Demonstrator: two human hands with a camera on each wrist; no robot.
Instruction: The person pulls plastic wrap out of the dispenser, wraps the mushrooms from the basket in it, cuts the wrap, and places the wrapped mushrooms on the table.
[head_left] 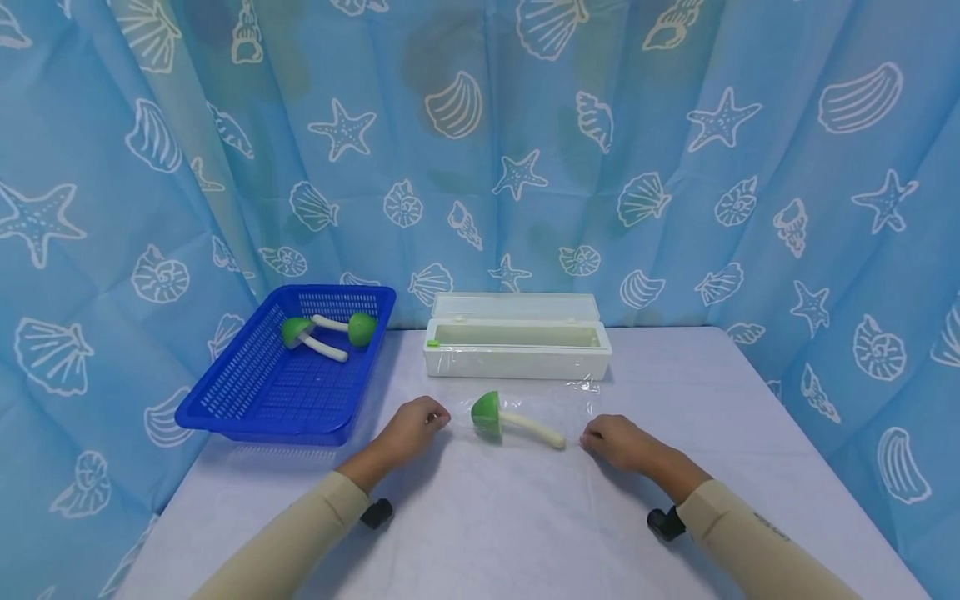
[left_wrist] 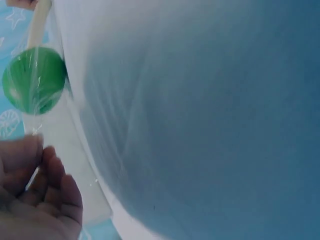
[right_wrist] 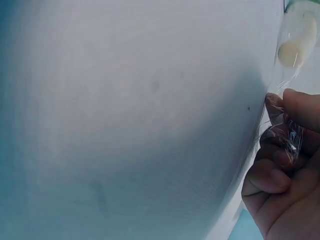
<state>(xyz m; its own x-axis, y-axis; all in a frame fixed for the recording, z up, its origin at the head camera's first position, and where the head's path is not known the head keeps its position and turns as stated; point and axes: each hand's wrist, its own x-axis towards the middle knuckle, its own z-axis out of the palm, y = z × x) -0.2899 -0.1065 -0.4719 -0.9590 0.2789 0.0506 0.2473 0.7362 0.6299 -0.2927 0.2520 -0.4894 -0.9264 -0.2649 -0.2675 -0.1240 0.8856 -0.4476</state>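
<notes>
A green-capped toy mushroom (head_left: 486, 414) with a pale stem lies on its side at the middle of the table. Clear cling film (head_left: 581, 402) stretches from the front of the white dispenser box (head_left: 517, 364) and covers the mushroom. My left hand (head_left: 411, 431) pinches the film's near left corner beside the cap; in the left wrist view, thumb and forefinger meet below the green cap (left_wrist: 35, 80). On the other side, my right hand (head_left: 624, 442) pinches the near right corner close to the stem's end. Crumpled film (right_wrist: 292, 137) shows between its fingers in the right wrist view.
A blue plastic basket (head_left: 206, 408) stands at the left, with two more green-capped mushrooms (head_left: 362, 330) in its far part. The dispenser's lid (head_left: 517, 306) is raised at the back. Behind the white-covered table (head_left: 510, 533) hangs a blue shell-patterned curtain (head_left: 480, 150).
</notes>
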